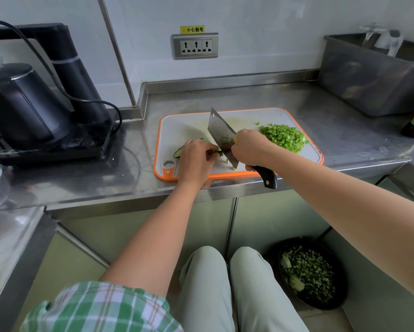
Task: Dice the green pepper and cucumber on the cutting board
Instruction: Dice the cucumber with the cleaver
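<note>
1. Right grip (251, 149), head view: my fingers are wrapped round the black handle (266, 176) of the cleaver (221, 131). The blade stands edge-down on the cutting board (184, 123), with its tip pointing away from me.
2. Left grip (195, 159) sits just left of the blade, fingers curled down and pinching the cucumber (177, 152). Only the dark-skinned left end shows past the knuckles; the rest is hidden under the hand.
3. The blade's flat runs right beside the left fingertips. I cannot tell whether they touch.
4. The diced green pepper (285, 137) lies heaped on the board's right half, beyond the right grip and apart from the blade. I judge the pepper finished and the cucumber to be the step in hand.
5. A few small green bits (233, 167) lie by the blade's near corner, so the cutting has begun.
6. As I read it, the next move calls for lifting the blade, drawing the left fingertips back along the cucumber, then cutting straight down with the knuckles guiding the flat.
7. The board lies on the steel counter (321, 111); the kettle (21, 104) stands well to the left.
</note>
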